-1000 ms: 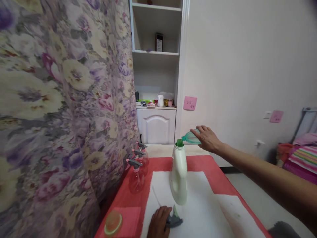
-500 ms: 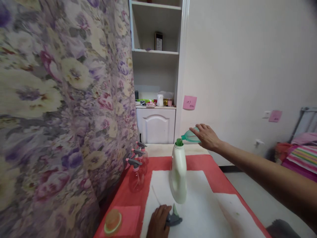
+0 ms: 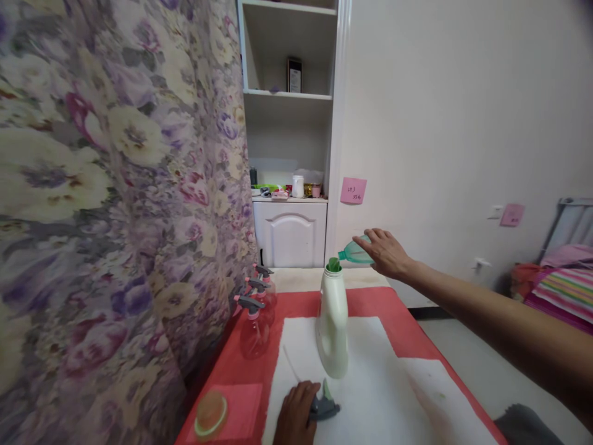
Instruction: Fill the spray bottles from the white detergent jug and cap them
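My right hand (image 3: 386,254) is wrapped round a clear green bottle (image 3: 356,251), tipped nearly flat with its neck pointing left. The bottle's mouth is at the green opening of a pale green jug (image 3: 334,327), which stands upright on a white sheet (image 3: 375,395). Whether liquid is flowing I cannot make out. At the near edge, my left hand (image 3: 296,411) is closed on a dark grey spray trigger head (image 3: 324,406) with a light green lever, lying low over the sheet. A thin pale tube (image 3: 291,363) stretches away from it.
Several clear pink spray bottles (image 3: 254,334) stand at the left of the red tabletop (image 3: 375,303). A round orange cap (image 3: 211,413) with a pale rim sits on a pink paper at front left. A floral curtain (image 3: 139,247) borders the left side; a white cabinet (image 3: 291,235) stands behind.
The view has shifted very slightly. Both hands, the tilted bottle and the jug keep nearly the same positions.
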Action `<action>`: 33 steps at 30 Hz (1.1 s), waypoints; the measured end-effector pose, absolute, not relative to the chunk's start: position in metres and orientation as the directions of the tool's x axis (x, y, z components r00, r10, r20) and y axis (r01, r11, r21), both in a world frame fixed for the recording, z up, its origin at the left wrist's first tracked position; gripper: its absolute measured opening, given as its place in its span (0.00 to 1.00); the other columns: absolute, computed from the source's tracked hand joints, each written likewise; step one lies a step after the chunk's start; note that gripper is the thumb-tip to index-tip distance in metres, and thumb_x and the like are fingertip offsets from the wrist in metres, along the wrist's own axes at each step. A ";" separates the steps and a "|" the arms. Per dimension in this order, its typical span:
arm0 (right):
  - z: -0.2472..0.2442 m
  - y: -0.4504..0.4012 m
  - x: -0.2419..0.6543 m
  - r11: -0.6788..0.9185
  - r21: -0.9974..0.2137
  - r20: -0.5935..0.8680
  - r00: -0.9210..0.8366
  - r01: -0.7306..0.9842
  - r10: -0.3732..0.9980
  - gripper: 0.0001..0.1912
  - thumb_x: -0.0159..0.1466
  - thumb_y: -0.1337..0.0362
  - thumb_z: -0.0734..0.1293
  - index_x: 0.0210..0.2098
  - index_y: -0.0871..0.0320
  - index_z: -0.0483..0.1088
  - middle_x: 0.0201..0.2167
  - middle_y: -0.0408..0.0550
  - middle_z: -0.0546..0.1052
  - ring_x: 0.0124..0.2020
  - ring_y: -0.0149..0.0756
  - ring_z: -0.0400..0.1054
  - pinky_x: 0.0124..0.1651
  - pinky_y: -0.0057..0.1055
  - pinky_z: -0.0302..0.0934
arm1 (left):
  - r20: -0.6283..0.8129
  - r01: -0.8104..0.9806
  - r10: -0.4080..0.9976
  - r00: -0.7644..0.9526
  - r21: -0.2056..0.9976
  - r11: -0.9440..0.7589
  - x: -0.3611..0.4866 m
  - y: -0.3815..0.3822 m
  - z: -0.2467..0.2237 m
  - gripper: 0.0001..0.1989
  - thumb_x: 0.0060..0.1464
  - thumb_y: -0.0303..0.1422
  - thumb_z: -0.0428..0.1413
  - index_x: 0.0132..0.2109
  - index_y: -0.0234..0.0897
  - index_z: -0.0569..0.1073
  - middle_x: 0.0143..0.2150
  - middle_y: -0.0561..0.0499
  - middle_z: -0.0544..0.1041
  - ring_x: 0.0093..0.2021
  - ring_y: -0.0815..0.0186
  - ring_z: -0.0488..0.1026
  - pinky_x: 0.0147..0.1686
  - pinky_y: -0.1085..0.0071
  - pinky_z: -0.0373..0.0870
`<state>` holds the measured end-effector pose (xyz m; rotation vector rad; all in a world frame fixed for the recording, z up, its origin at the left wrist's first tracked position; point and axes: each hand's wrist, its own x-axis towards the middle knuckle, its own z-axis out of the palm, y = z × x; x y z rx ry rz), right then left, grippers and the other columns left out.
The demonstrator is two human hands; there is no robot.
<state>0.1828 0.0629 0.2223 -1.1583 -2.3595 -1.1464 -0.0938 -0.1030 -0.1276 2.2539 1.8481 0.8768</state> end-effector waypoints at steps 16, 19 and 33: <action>0.225 0.062 0.179 0.370 0.550 0.534 -0.656 0.749 0.534 0.36 0.52 0.74 0.66 0.60 0.54 0.58 0.54 0.59 0.68 0.53 0.52 0.60 0.49 0.40 0.51 | 0.377 0.858 0.922 0.089 0.441 -0.263 -0.091 -0.105 -0.123 0.38 0.37 0.16 0.49 0.58 0.44 0.72 0.59 0.48 0.74 0.59 0.57 0.69 0.62 0.56 0.63; 0.225 0.062 0.179 0.370 0.554 0.533 -0.659 0.746 0.531 0.36 0.53 0.74 0.66 0.60 0.55 0.59 0.54 0.59 0.68 0.53 0.52 0.59 0.49 0.40 0.51 | 0.389 0.857 0.917 0.092 0.438 -0.272 -0.092 -0.104 -0.126 0.38 0.38 0.15 0.49 0.57 0.44 0.72 0.58 0.48 0.74 0.59 0.57 0.70 0.61 0.56 0.64; 0.230 0.062 0.174 0.380 0.571 0.520 -0.679 0.728 0.519 0.35 0.54 0.76 0.65 0.60 0.55 0.60 0.54 0.59 0.68 0.54 0.53 0.58 0.51 0.41 0.49 | 0.433 0.871 0.896 0.103 0.395 -0.291 -0.091 -0.106 -0.123 0.35 0.41 0.16 0.49 0.57 0.44 0.72 0.57 0.48 0.75 0.57 0.57 0.71 0.60 0.56 0.66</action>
